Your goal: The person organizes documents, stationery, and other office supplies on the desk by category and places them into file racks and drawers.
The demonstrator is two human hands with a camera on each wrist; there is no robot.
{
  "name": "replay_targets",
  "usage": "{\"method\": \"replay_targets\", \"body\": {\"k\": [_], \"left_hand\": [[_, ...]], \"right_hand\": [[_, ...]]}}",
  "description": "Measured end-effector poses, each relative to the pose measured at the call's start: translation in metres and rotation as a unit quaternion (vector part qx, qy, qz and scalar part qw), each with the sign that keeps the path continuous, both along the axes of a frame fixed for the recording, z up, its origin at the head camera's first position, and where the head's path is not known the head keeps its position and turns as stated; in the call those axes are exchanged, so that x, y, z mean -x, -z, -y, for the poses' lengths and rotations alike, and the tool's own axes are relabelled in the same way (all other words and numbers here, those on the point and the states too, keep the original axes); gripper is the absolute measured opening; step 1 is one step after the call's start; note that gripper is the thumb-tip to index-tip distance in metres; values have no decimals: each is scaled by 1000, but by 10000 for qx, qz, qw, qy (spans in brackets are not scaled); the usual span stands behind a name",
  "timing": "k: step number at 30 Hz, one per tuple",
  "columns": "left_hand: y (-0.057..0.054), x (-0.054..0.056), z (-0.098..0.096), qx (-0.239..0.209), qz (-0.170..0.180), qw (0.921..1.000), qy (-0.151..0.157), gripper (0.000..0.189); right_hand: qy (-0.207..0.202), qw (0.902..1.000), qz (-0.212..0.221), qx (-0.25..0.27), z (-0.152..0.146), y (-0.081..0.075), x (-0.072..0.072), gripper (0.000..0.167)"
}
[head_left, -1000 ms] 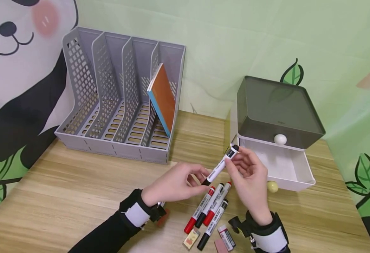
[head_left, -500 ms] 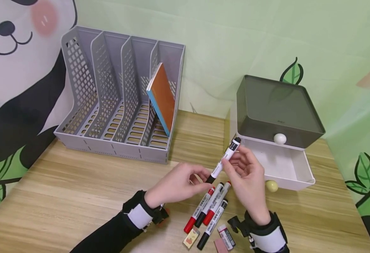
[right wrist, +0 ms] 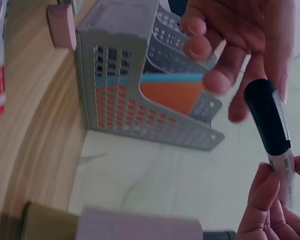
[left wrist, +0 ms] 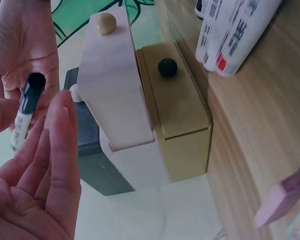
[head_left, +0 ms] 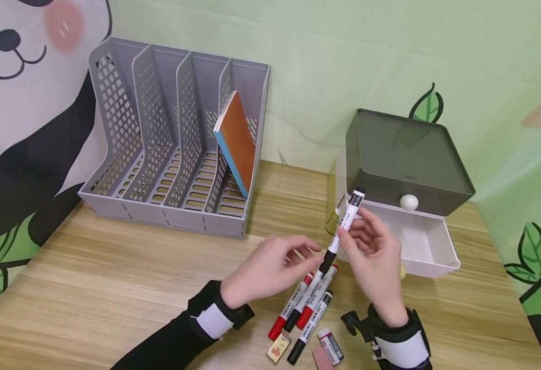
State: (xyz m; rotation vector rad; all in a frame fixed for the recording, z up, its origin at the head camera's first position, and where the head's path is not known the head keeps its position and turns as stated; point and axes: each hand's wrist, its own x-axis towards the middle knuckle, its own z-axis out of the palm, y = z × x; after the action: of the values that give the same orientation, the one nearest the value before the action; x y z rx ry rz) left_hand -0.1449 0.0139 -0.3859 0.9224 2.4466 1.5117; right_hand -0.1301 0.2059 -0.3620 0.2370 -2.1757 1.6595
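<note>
My right hand (head_left: 376, 262) pinches a white marker (head_left: 344, 226) between thumb and fingers, tilted with its upper black end toward the drawer box. Just left of the marker's lower black end is my left hand (head_left: 270, 267), fingers loosely bent and not gripping it. In the right wrist view those left fingers (right wrist: 220, 82) spread beside the black cap (right wrist: 267, 117). Below the hands lie several more markers, among them a red-capped one (head_left: 291, 306) and a black-capped one (head_left: 310, 329). Near them are a yellowish eraser (head_left: 279, 348), a sleeved eraser (head_left: 331, 346) and a pink block (head_left: 322, 358).
A drawer box (head_left: 409, 154) stands at the right, its white drawer (head_left: 436, 264) pulled out. Its gold bottom drawer (left wrist: 185, 110) shows in the left wrist view. Back left stands a grey file rack (head_left: 173, 210) with an orange-covered book (head_left: 239, 146) in its right slot.
My right hand has carried the marker a little right and upward and turned it more upright. My left hand has followed to the right, staying near its lower end.
</note>
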Motion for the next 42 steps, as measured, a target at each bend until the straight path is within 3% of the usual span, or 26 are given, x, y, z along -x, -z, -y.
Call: {"method": "replay_targets", "body": {"k": [7, 11, 18, 32, 42], "left_hand": [[-7, 3, -22, 707, -707, 9948, -184, 29], [-8, 5, -34, 1097, -1106, 9874, -269, 34], [-8, 10, -55, 1387, -1641, 9762, -286, 32], [-1, 13, -63, 1548, -1830, 9701, -377, 22], [1, 14, -63, 1520, -1827, 9707, -356, 20]], "right_hand": [[291, 9968, 534, -526, -32, -13, 3, 40], [220, 9924, 650, -1017, -50, -17, 4, 39], [95, 9834, 881, -1582, -73, -19, 5, 35], [-258, 9659, 1161, -2301, -94, -18, 8, 36], [-47, 9517, 1323, -2768, -100, -14, 13, 35]]}}
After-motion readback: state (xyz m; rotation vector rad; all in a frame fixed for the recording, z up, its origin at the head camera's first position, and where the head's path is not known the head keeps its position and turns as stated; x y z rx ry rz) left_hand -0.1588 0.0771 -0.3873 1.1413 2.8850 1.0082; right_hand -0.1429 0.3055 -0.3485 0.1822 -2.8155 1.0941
